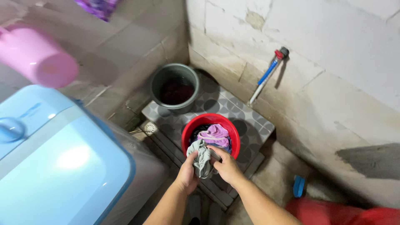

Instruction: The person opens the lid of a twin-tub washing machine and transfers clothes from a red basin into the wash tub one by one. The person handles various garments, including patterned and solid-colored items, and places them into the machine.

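Both hands, left hand [186, 174] and right hand [225, 166], clenched on a grey cloth [203, 158] over the red basin's [210, 121] near rim. Patterned tile platform [250, 121] in a concrete corner, green bucket [175, 85] at its far edge. Blue washer lid [58, 166] left.

Both bare forearms enter from the bottom edge, near six o'clock, and converge toward the centre. The left hand [186, 174] sits at about seven o'clock of the meeting point, back of the hand up, fingers curled closed in a grip. The right hand [226, 166] lies at about four o'clock, knuckles up, thumb and fingers pinched shut. The two hands are just beside each other, wrists angled slightly inward.
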